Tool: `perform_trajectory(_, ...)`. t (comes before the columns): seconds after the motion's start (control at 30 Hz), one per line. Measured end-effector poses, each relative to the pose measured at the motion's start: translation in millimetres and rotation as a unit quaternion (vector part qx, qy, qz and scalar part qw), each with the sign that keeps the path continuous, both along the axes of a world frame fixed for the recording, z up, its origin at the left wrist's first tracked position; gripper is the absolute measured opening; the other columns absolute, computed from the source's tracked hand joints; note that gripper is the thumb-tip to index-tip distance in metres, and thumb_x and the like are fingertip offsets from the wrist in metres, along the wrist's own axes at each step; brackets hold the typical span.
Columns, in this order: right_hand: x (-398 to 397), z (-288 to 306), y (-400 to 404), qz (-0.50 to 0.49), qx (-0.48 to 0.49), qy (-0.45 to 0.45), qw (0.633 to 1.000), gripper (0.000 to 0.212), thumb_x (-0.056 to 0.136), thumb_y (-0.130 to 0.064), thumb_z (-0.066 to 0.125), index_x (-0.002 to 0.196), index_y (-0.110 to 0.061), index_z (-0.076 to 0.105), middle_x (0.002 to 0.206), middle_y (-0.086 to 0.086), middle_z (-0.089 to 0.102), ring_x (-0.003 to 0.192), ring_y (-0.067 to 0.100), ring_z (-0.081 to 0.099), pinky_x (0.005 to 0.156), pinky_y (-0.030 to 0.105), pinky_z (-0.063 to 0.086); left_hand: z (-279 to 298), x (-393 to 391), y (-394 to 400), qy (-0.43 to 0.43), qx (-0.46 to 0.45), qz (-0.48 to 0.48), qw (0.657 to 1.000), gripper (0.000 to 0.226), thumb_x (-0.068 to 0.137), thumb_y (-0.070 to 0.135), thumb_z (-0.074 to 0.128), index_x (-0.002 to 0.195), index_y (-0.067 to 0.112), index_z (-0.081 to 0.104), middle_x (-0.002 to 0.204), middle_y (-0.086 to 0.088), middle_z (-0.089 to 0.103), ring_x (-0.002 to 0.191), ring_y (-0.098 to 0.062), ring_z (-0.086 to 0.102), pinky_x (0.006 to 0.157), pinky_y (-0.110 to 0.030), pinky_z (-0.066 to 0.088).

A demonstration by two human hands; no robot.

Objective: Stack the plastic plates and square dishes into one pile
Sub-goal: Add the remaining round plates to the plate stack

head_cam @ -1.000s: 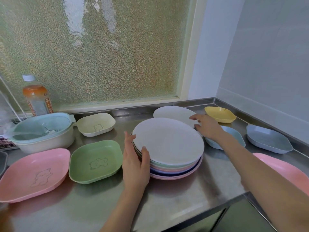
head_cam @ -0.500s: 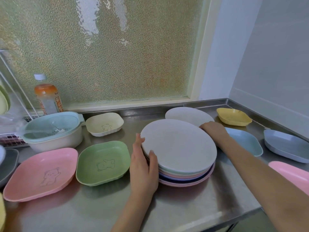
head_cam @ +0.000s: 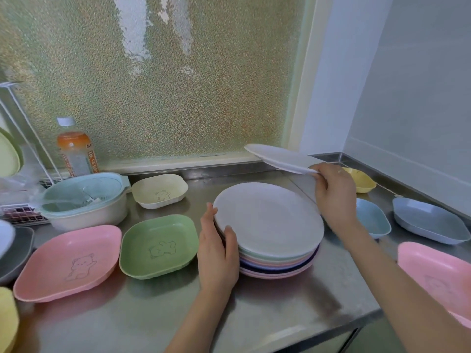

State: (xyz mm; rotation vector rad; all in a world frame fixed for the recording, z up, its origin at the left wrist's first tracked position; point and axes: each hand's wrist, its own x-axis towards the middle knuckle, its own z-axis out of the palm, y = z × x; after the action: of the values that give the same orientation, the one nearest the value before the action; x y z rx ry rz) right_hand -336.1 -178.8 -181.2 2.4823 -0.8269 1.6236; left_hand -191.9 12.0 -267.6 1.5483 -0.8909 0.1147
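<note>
A pile of round plates in several pastel colours stands mid-counter with a pale grey one on top. My left hand holds the pile's left edge, thumb on the top rim. My right hand grips a white round plate by its near edge, lifted and tilted above the back of the pile. Square dishes lie around: green, pink, cream, yellow, light blue, grey-blue and another pink at the right.
A teal-and-cream colander bowl and a drink bottle stand at the back left beside a wire rack. A grey dish and a yellow dish sit at the left edge. The steel counter ends close in front.
My right hand has taken the white plate off the counter behind the pile and raised it, tilted. My left hand stays on the pile's left edge.
</note>
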Motion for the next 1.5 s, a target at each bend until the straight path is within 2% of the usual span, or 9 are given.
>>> perform_trajectory(0.23, -26, -27, 85, 0.047, -0.042, -0.018, 0.998, 0.023, 0.081, 0.007, 0.056, 0.091, -0.007, 0.071, 0.088, 0.005, 0.072, 0.082, 0.027, 0.064, 0.08, 0.039, 0.046, 1, 0, 3, 0.009, -0.029, -0.023, 0.999, 0.048, 0.093, 0.036, 0.033, 0.137, 0.017, 0.03, 0.143, -0.003, 0.044, 0.13, -0.015, 0.043, 0.098, -0.023, 0.033)
perform_trajectory(0.43, -38, -46, 110, 0.055, -0.062, -0.002, 0.997, 0.026, 0.08, 0.006, 0.054, 0.091, -0.008, 0.073, 0.091, 0.003, 0.073, 0.088, 0.017, 0.06, 0.09, 0.035, 0.043, 6, -1, 6, -0.005, -0.061, -0.033, 0.998, 0.041, 0.095, 0.04, 0.032, 0.13, 0.019, 0.036, 0.12, 0.007, 0.052, 0.103, 0.018, 0.046, 0.08, 0.003, 0.031)
perform_trajectory(0.63, -43, -57, 120, 0.073, -0.015, 0.044, 0.996, 0.029, 0.083, -0.006, 0.048, 0.094, -0.011, 0.074, 0.094, 0.0, 0.074, 0.09, 0.013, 0.062, 0.092, 0.034, 0.045, 6, -2, 9, -0.022, -0.049, -0.035, 0.998, 0.043, 0.096, 0.041, 0.026, 0.133, 0.023, 0.04, 0.141, -0.004, 0.047, 0.132, -0.016, 0.042, 0.103, -0.033, 0.037)
perform_trajectory(0.77, -46, -55, 119, 0.089, 0.053, 0.08, 0.991, 0.027, 0.084, -0.005, 0.053, 0.097, -0.015, 0.074, 0.099, -0.001, 0.074, 0.093, 0.015, 0.066, 0.097, 0.036, 0.044, 10, -6, 10, -0.031, -0.025, -0.027, 0.999, 0.042, 0.093, 0.048, 0.025, 0.12, 0.027, 0.049, 0.141, -0.01, 0.048, 0.133, -0.02, 0.041, 0.102, -0.038, 0.039)
perform_trajectory(0.87, -50, -49, 114, 0.11, 0.128, 0.122, 0.978, 0.029, 0.085, -0.001, 0.061, 0.103, -0.02, 0.072, 0.107, -0.004, 0.072, 0.102, 0.016, 0.063, 0.105, 0.033, 0.037, 11, -6, 11, -0.036, -0.012, -0.023, 0.999, 0.033, 0.092, 0.046, 0.028, 0.106, 0.027, 0.051, 0.139, -0.014, 0.048, 0.132, -0.023, 0.041, 0.094, -0.022, 0.033)
perform_trajectory(1.0, -56, -43, 108, 0.134, 0.183, 0.217, 0.95, 0.026, 0.093, -0.02, 0.055, 0.114, -0.031, 0.066, 0.123, -0.007, 0.064, 0.116, 0.01, 0.056, 0.109, 0.013, 0.017, 11, -6, 11, -0.028, -0.003, -0.013, 1.0, 0.034, 0.09, 0.038, 0.031, 0.097, 0.014, 0.055, 0.14, -0.013, 0.045, 0.131, -0.018, 0.039, 0.088, -0.005, 0.023)
perform_trajectory(1.13, -55, -47, 109, 0.134, 0.198, 0.228, 0.944, 0.028, 0.096, -0.024, 0.048, 0.118, -0.035, 0.062, 0.127, -0.01, 0.061, 0.122, 0.007, 0.051, 0.113, 0.021, 0.018, 11, -6, 10, -0.024, -0.004, -0.007, 1.0, 0.034, 0.089, 0.038, 0.03, 0.095, 0.014, 0.054, 0.139, -0.013, 0.046, 0.129, -0.013, 0.038, 0.082, 0.008, 0.018)
perform_trajectory(1.37, -50, -53, 114, 0.125, 0.225, 0.197, 0.946, 0.027, 0.094, -0.034, 0.046, 0.117, -0.038, 0.06, 0.128, -0.014, 0.059, 0.123, 0.002, 0.047, 0.116, 0.028, 0.019, 7, -3, 9, -0.029, 0.011, 0.002, 1.0, 0.02, 0.093, 0.028, 0.037, 0.097, 0.018, 0.053, 0.143, -0.01, 0.043, 0.129, -0.015, 0.039, 0.082, 0.009, 0.016)
perform_trajectory(1.5, -49, -55, 117, 0.126, 0.206, 0.149, 0.959, 0.023, 0.091, -0.032, 0.05, 0.11, -0.037, 0.063, 0.115, -0.023, 0.06, 0.11, -0.017, 0.044, 0.113, 0.015, 0.014, 6, -3, 9, -0.034, 0.014, 0.003, 0.999, 0.01, 0.095, 0.02, 0.043, 0.096, 0.024, 0.052, 0.144, -0.009, 0.043, 0.132, -0.019, 0.04, 0.084, 0.009, 0.017)
